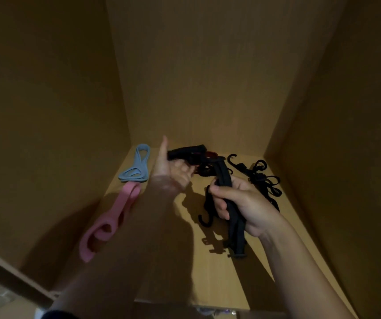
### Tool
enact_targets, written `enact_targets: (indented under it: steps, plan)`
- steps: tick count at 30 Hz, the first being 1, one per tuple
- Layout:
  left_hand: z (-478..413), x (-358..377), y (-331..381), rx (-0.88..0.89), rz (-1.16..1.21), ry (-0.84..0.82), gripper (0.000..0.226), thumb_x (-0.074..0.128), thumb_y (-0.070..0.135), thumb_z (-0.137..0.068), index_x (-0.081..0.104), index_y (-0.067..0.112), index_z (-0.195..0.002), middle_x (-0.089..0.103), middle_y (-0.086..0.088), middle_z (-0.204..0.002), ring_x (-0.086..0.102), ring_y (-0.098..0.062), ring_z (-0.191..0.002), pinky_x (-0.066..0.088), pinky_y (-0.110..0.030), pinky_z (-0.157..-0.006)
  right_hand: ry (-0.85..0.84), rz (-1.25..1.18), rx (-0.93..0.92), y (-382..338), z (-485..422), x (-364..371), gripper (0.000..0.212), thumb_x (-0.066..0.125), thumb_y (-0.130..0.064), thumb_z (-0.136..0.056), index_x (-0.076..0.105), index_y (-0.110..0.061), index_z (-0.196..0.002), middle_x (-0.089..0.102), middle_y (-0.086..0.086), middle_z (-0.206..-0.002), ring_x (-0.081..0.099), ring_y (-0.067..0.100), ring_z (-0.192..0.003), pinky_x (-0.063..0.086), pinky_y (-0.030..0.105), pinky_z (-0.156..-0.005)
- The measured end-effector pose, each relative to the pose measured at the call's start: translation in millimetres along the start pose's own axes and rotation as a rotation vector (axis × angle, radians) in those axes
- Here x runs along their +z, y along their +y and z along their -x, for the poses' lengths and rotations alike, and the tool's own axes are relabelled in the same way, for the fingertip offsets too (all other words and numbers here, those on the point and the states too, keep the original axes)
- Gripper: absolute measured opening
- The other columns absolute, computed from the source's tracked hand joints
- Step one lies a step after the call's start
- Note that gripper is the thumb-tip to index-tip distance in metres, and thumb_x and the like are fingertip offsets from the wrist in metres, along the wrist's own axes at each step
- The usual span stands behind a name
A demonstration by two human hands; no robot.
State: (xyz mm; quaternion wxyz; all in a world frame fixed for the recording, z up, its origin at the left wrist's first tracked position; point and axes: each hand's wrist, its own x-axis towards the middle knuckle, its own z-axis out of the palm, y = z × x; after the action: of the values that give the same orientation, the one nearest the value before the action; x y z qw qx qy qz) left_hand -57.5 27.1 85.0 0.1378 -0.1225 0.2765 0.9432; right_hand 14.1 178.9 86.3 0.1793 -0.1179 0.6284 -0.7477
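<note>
Both my hands reach into a wooden cupboard compartment. My right hand grips a bundle of black straps with hooks; one hook hangs below my fingers and the bundle's lower end rests on the shelf. My left hand is blurred, index finger pointing up, the other fingers curled beside a black handle-like piece at the back. Whether it holds that piece is unclear.
A blue loop band lies at the back left of the wooden shelf, a pink loop band in front of it. More black hooked cords and a reddish item lie at the back right. Cupboard walls close in on three sides.
</note>
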Motion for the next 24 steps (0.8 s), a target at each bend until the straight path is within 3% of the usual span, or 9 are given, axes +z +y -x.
enact_targets:
  steps: [3, 5, 7, 10, 12, 14, 18, 22, 24]
  plan:
    - [12.9, 0.9, -29.7, -0.175, -0.210, -0.060, 0.077, 0.053, 0.070, -0.071, 0.060, 0.004, -0.109, 0.068, -0.014, -0.101, 0.060, -0.028, -0.101, 0.045, -0.041, -0.095, 0.003, 0.095, 0.016, -5.9, -5.7, 6.7, 0.009, 0.055, -0.010, -0.088, 0.056, -0.016, -0.081, 0.048, -0.005, -0.050, 0.041, 0.008, -0.042, 0.034, 0.018, -0.043]
    - [20.4, 2.8, -37.6, -0.256, -0.266, -0.171, 0.084, 0.060, 0.067, -0.061, 0.059, 0.003, -0.115, 0.067, -0.017, -0.110, 0.060, -0.029, -0.108, 0.043, -0.041, -0.098, -0.029, 0.148, 0.034, -6.9, -5.7, 10.3, 0.015, 0.054, -0.009, -0.088, 0.057, -0.016, -0.075, 0.048, -0.003, -0.051, 0.042, 0.008, -0.042, 0.035, 0.018, -0.044]
    - [21.2, 6.4, -35.4, -0.239, -0.269, -0.221, 0.067, 0.060, 0.053, -0.065, 0.062, 0.003, -0.110, 0.069, -0.016, -0.107, 0.062, -0.029, -0.105, 0.043, -0.042, -0.096, -0.067, 0.196, 0.057, -4.2, -3.0, 11.8, 0.022, 0.054, -0.008, -0.088, 0.056, -0.016, -0.067, 0.048, -0.001, -0.052, 0.044, 0.008, -0.043, 0.038, 0.017, -0.045]
    - [22.3, 15.4, -25.4, -0.135, -0.251, -0.144, 0.020, 0.053, 0.027, -0.085, 0.063, 0.010, -0.083, 0.073, -0.005, -0.075, 0.071, -0.021, -0.075, 0.050, -0.036, -0.082, -0.080, 0.222, 0.105, 8.0, 3.6, 11.0, 0.020, 0.059, -0.007, -0.084, 0.055, -0.017, -0.067, 0.052, -0.001, -0.057, 0.051, 0.011, -0.050, 0.044, 0.022, -0.051]
    - [16.9, 16.2, -15.7, -0.108, -0.112, -0.048, 0.026, 0.049, 0.025, -0.092, 0.063, 0.010, -0.076, 0.064, 0.001, -0.060, 0.063, -0.012, -0.050, 0.054, -0.029, -0.064, -0.070, 0.200, 0.143, 19.9, 8.0, 9.5, 0.016, 0.063, -0.008, -0.080, 0.054, -0.016, -0.070, 0.055, -0.002, -0.058, 0.053, 0.012, -0.052, 0.045, 0.025, -0.056]
    - [9.6, 13.6, -4.6, -0.083, 0.081, 0.004, 0.031, 0.047, 0.029, -0.094, 0.061, 0.010, -0.072, 0.050, 0.005, -0.050, 0.047, -0.007, -0.036, 0.044, -0.016, -0.042, -0.035, 0.185, 0.196, 32.7, 9.4, 9.3, 0.021, 0.064, -0.007, -0.079, 0.052, -0.017, -0.065, 0.051, -0.004, -0.050, 0.047, 0.012, -0.045, 0.040, 0.023, -0.051]
    - [1.3, -1.4, -8.1, -0.103, 0.146, 0.021, 0.040, 0.042, 0.041, -0.093, 0.057, 0.009, -0.073, 0.040, 0.005, -0.045, 0.037, -0.007, -0.033, 0.031, -0.014, -0.035, 0.086, 0.318, 0.231, 44.5, 5.3, 9.4, 0.028, 0.058, -0.010, -0.085, 0.047, -0.019, -0.061, 0.039, -0.006, -0.042, 0.032, 0.011, -0.039, 0.031, 0.024, -0.048]
    - [0.8, -11.9, -17.4, -0.145, 0.096, 0.039, 0.026, 0.049, 0.027, -0.092, 0.058, 0.007, -0.078, 0.041, 0.005, -0.042, 0.038, -0.006, -0.032, 0.033, -0.014, -0.033, -0.097, 0.326, 0.285, 43.3, 10.9, 13.2, 0.017, 0.061, -0.024, -0.086, 0.056, -0.018, -0.071, 0.057, 0.000, -0.059, 0.052, 0.013, -0.053, 0.044, 0.024, -0.060]
    - [1.0, -18.1, -15.5, -0.227, -0.020, -0.005, 0.028, 0.043, 0.023, -0.093, 0.055, 0.012, -0.070, 0.036, 0.007, -0.035, 0.034, -0.004, -0.027, 0.027, -0.014, -0.027, 0.084, 0.237, 0.228, 42.8, 8.4, 9.8, 0.013, 0.060, -0.032, -0.085, 0.061, -0.020, -0.080, 0.063, -0.003, -0.072, 0.059, 0.015, -0.069, 0.047, 0.028, -0.071]
